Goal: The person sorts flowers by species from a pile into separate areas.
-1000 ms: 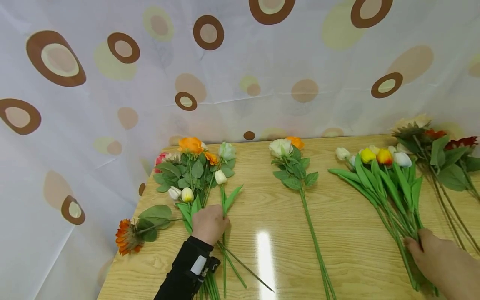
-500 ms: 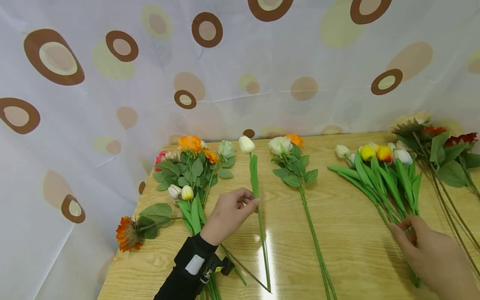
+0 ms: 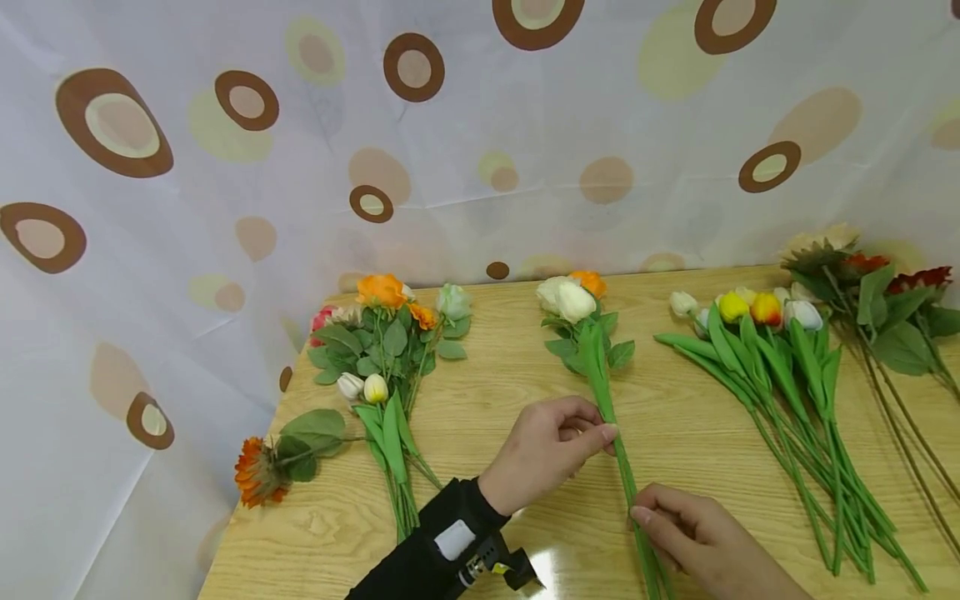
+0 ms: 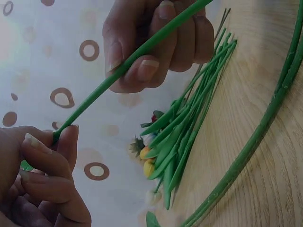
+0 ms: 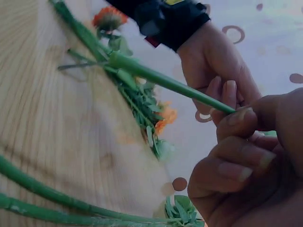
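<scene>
While the white tulip (image 3: 576,302) lay over the two roses (image 3: 558,290) at the middle of the wooden table (image 3: 487,392), both hands held its green stem (image 3: 611,417). The left hand (image 3: 546,450) pinched the stem between thumb and forefinger about halfway along its length — the remaining fingers were curled loosely beneath. The right hand (image 3: 693,537) gripped the same stem lower down, near the table's front edge, with thumb and fingers closed round it; the left wrist view showed the stem (image 4: 137,54) running straight between the two grips.

A mixed bunch (image 3: 386,333) of orange, pink and pale flowers lay left of the left hand, well apart from it. An orange gerbera (image 3: 255,471) lay at the table's left edge. To the right lay a bunch of tulips (image 3: 757,333) — yellow, orange and white heads, stems fanned toward the front. Further right, dark red and cream flowers (image 3: 870,275) lay by the table's corner. A spotted curtain (image 3: 480,133) hung behind.
</scene>
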The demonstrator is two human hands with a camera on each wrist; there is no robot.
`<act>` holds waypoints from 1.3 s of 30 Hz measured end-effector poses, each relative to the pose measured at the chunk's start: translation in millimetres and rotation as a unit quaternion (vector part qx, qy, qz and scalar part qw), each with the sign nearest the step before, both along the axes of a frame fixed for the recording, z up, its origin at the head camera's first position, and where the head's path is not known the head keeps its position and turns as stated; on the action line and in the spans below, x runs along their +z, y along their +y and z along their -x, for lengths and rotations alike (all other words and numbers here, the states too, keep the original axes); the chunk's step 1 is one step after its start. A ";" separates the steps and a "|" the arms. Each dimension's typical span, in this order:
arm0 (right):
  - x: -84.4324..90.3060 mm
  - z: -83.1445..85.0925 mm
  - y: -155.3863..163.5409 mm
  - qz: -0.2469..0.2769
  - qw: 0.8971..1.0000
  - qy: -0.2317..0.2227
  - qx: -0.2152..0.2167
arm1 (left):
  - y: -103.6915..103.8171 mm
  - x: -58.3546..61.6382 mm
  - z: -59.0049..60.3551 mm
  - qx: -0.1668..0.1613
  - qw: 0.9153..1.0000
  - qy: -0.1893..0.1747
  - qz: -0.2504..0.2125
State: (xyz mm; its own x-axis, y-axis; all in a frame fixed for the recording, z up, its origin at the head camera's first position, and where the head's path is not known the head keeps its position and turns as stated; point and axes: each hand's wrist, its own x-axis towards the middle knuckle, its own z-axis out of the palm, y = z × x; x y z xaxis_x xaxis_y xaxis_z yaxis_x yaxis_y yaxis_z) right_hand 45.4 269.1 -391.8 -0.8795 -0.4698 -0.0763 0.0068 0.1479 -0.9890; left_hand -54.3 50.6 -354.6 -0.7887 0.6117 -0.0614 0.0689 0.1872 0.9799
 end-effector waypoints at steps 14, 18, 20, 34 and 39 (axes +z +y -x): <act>7.3 -3.6 50.4 -0.233 0.945 0.126 -0.190 | -31.1 -9.4 7.4 0.035 0.989 0.084 0.113; 7.9 -2.9 88.3 -0.417 0.852 0.137 -0.285 | -64.8 -17.8 23.0 0.132 0.923 0.243 0.269; 3.7 -4.4 105.7 -0.463 0.817 0.136 -0.316 | -82.6 -23.6 31.6 0.185 0.869 0.308 0.340; -28.0 -5.6 142.2 -0.527 0.772 0.165 -0.316 | -123.3 -56.3 59.9 0.269 0.750 0.284 0.533; -30.1 -5.6 143.5 -0.526 0.779 0.148 -0.308 | -120.1 -60.2 65.6 0.259 0.738 0.273 0.560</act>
